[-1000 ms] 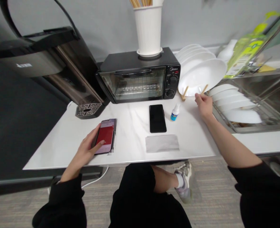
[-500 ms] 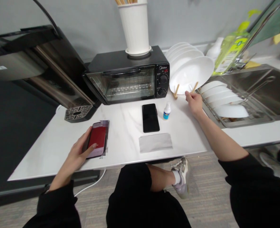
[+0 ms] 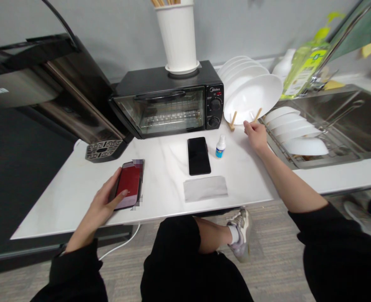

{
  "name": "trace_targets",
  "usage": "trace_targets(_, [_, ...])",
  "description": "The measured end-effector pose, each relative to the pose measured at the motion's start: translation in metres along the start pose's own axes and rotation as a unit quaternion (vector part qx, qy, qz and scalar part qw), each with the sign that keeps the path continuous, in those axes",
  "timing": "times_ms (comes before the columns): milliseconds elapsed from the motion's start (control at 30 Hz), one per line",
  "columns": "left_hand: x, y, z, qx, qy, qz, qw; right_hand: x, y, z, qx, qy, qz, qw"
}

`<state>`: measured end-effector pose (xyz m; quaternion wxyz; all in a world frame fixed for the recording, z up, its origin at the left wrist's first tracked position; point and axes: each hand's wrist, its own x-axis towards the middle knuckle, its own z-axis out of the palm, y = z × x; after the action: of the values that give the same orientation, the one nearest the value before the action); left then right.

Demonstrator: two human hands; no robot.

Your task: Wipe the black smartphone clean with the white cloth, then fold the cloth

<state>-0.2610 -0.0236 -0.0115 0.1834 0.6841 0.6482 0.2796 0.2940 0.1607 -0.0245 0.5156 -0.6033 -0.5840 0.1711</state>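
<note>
My left hand (image 3: 105,199) is closed around a phone (image 3: 129,184) with a red screen, thumb over its face, at the counter's front left. My right hand (image 3: 256,135) is curled beside the wooden plate rack (image 3: 232,122), fingertips near the front white plate (image 3: 251,98). What that hand holds, if anything, is hidden; whether it touches the rack is unclear. Between the hands lies a black phone (image 3: 199,156), screen dark. A small white bottle (image 3: 220,147) with a blue label stands upright right of it. A folded grey cloth or paper (image 3: 205,188) lies in front.
A toaster oven (image 3: 169,109) stands at the back, with a white cup (image 3: 177,37) of sticks on top. At left is a dark drinks machine (image 3: 78,92). On the right are a sink (image 3: 346,113), stacked white bowls (image 3: 299,132) and a green soap bottle (image 3: 308,63).
The view has shifted very slightly. Both hands and the things on the counter keep their places.
</note>
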Motion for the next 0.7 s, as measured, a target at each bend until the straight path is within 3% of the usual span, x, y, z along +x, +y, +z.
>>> trace_targets(467, [-0.0008, -0.0011, -0.0002, -0.021, -0.002, 0.038, 0.999, 0.0014, 0.0048, -0.0009, 0.004, -0.012, 0.015, 1.0])
trace_targets(700, [-0.0024, 0.0045, 0.0003, -0.018, 0.008, 0.03, 0.999, 0.0039, 0.0088, 0.0003, 0.005, -0.024, 0.059, 0.998])
